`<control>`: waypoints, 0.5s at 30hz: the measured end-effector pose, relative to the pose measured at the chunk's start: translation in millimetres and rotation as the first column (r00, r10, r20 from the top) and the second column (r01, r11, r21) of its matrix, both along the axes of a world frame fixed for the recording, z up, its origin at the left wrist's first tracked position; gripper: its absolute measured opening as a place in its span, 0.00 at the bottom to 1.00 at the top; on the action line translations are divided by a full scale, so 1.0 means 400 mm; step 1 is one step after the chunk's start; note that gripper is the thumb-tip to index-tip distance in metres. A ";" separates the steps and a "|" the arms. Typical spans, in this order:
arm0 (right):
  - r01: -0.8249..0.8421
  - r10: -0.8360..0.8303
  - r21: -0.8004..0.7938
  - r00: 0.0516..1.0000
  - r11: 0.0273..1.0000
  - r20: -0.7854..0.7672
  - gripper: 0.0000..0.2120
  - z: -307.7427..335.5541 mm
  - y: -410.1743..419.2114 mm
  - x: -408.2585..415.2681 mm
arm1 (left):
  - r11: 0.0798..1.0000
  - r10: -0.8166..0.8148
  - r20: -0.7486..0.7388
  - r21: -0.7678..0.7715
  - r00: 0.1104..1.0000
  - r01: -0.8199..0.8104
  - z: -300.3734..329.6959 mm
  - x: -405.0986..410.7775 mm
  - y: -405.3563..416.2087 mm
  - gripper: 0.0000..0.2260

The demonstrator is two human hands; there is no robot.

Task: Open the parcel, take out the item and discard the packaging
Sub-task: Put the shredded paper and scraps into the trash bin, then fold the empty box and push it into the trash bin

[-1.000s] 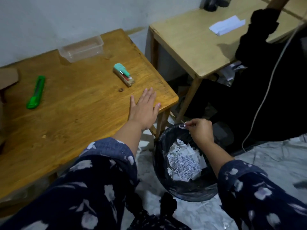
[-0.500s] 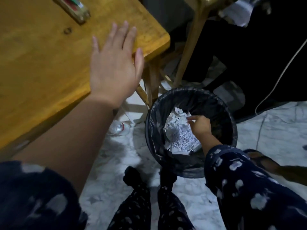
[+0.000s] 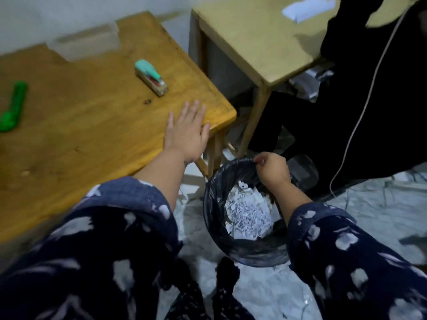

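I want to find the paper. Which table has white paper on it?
The paler table on the right holds the white paper; the darker orange table has none.

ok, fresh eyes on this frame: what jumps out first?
The black-lined waste bin on the floor at lower centre, full of white torn packaging, with the right hand pinching the liner at its far rim. Next, the left hand pressed flat on the wooden table's near corner. Behind it lie a teal stapler and a green utility knife at the left edge.
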State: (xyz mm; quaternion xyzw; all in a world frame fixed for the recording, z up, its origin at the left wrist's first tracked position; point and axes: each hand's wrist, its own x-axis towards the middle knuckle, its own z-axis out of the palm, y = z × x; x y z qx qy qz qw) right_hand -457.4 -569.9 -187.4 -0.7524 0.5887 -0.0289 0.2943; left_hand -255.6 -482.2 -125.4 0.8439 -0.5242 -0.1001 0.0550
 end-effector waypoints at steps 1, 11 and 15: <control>-0.045 0.045 -0.041 0.999 0.998 0.007 0.13 0.048 0.006 0.027 | 1.000 0.010 -0.054 0.029 0.998 -0.008 0.019 -0.001 0.010 0.24; -0.450 0.458 -0.112 0.886 0.886 0.068 0.13 0.378 0.206 0.402 | 0.925 0.340 -0.256 -0.084 0.905 -0.371 0.229 0.183 0.348 0.19; -0.586 0.596 -0.121 0.799 0.801 0.072 0.12 0.420 0.361 0.589 | 0.849 0.475 -0.243 -0.129 0.846 -0.513 0.277 0.338 0.562 0.18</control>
